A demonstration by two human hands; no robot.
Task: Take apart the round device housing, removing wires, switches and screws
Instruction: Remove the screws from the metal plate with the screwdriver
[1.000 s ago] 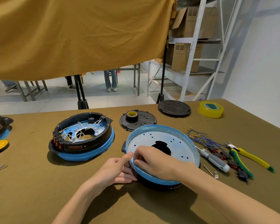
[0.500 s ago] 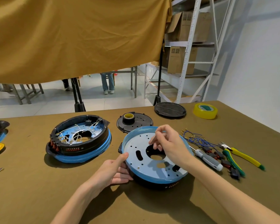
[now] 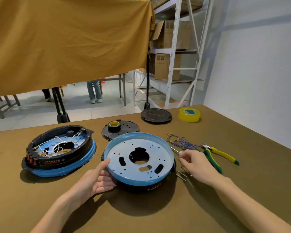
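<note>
Round housing point(image 3: 139, 163) rests mid-table, steadied by the left hand point(image 3: 97, 179) — thumb on the rim, fingers curled round its side. Right hand point(image 3: 194, 163) pinches something small, unidentifiable, above loose screws point(image 3: 181, 175). Risk: a dropped piece — or brushed screws — may roll away.

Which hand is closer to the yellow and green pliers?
Right. The right hand is just beside the pliers; the left hand holds the round housing on its far side.

Round blue-rimmed housing point(image 3: 139, 161) tilted on table.
</note>
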